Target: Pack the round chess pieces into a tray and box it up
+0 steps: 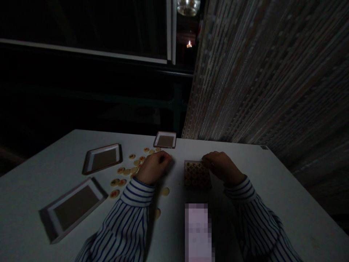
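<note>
Striped sleeves (pixel 120 225) lie over the bench (pixel 278 182). Right of its middle sits a box (pixel 197 187) of packed discs (pixel 194 170). Your right hand (pixel 223 167) bends over the box's far right corner; your left hand (pixel 154 165) curls near loose discs (pixel 127 171) lying toward the bench's far left corner. I cannot tell whether either grips anything. Light fingertips should keep the rows level.
</note>
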`<state>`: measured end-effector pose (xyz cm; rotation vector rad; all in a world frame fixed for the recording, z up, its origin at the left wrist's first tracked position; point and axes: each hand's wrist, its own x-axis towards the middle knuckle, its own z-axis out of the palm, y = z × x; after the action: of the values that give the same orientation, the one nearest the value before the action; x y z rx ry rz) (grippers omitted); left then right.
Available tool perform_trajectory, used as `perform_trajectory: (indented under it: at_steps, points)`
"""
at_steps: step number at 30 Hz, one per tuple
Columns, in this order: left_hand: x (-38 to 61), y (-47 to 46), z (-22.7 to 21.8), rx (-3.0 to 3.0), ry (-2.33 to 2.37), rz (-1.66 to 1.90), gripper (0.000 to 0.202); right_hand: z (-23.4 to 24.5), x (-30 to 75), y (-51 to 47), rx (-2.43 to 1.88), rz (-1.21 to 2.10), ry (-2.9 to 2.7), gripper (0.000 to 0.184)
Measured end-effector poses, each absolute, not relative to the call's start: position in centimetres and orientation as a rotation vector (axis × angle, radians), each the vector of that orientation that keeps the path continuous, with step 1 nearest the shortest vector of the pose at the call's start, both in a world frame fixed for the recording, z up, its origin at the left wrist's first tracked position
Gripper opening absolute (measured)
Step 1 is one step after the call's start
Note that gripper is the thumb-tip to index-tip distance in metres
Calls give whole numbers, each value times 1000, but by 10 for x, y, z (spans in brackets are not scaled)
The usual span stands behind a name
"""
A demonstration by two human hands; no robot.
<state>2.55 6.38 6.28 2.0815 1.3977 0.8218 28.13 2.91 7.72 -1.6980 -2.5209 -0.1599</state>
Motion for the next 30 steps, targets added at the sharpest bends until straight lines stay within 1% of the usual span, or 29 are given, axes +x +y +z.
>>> perform_trajectory:
  at_steps: [7,12,21,30]
  points:
    - [-17,57,78,1962,1523,913,30,79,269,24,-1617,-115,-2493,21]
    - [-49,50,88,1868,1681,957,30,84,260,19,-1593,-126,-2471,22]
    - [-101,46,74,1851,1778,1001,37,89,244,23,-1555,-143,-2513,23]
    - [-121,25,71,1776,1929,1044,40,91,227,33,-1484,-144,-2598,25]
